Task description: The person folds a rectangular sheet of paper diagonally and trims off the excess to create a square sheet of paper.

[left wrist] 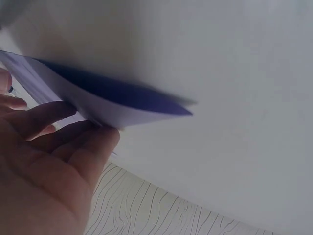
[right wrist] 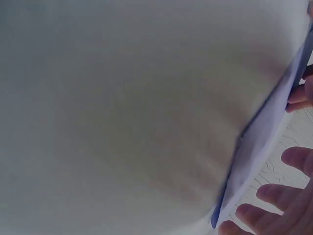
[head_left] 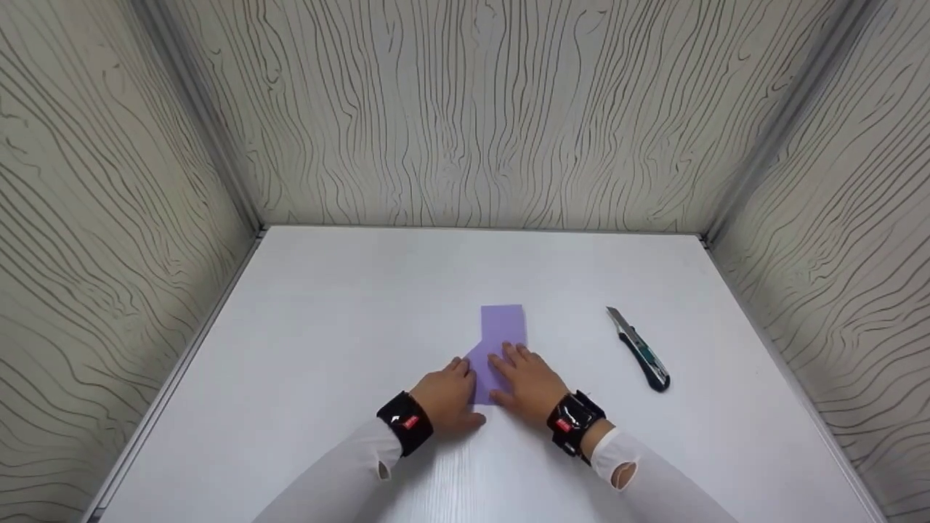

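Observation:
A sheet of purple paper (head_left: 503, 323) lies on the white table, folded, with a slanted edge on its left side. In the left wrist view a pointed flap of the paper (left wrist: 132, 110) stands raised over a darker layer. Fingers of my left hand (head_left: 447, 396) touch the paper's lower left edge, the thumb held apart below it. On the right, my right hand (head_left: 534, 385) rests on the paper with its fingers spread. The right wrist view shows the paper's edge (right wrist: 252, 147) beside these fingertips (right wrist: 271, 193).
A utility knife (head_left: 641, 352) with a black and green handle lies to the right of my right hand, blade pointing away. Wood-patterned walls (head_left: 465, 116) enclose the white table (head_left: 349, 290) at the back and both sides.

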Available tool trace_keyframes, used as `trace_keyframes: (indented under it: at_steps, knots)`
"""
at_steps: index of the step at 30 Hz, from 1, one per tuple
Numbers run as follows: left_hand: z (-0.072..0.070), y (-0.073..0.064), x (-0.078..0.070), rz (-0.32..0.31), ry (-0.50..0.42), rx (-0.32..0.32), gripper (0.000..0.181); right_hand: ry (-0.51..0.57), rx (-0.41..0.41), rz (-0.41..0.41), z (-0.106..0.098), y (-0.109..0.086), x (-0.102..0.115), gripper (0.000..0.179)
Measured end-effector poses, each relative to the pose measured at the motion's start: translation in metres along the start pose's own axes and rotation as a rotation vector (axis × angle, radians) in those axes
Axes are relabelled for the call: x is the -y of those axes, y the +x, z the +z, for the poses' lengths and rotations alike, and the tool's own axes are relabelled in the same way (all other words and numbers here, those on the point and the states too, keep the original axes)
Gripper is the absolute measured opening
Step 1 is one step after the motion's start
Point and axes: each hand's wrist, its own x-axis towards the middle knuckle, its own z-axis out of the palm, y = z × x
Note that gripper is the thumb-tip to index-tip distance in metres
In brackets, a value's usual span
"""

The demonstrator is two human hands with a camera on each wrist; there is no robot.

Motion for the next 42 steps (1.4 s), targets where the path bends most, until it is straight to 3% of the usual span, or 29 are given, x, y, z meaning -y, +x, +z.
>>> trace_keyframes:
  at_steps: [9,17,30,37,42]
  knots:
    - [-0.001,0.002,0.000,-0.006,0.002,0.011,0.086,-0.025,0.017,0.007,0.005,-0.006,-0.009,0.066]
    - [0.000,-0.002,0.001,-0.004,-0.008,-0.007,0.084,0.018,0.018,0.066,-0.006,-0.017,-0.019,0.063]
    - [-0.004,-0.009,0.013,-0.023,-0.047,0.005,0.083,0.082,0.050,0.151,-0.033,-0.040,-0.056,0.063]
    - [-0.005,-0.010,0.020,-0.039,-0.136,0.000,0.090,0.063,0.065,0.173,-0.040,-0.048,-0.075,0.062]
    - [-0.004,-0.006,0.024,-0.052,-0.172,0.003,0.091,0.067,0.022,0.173,-0.042,-0.046,-0.074,0.059]
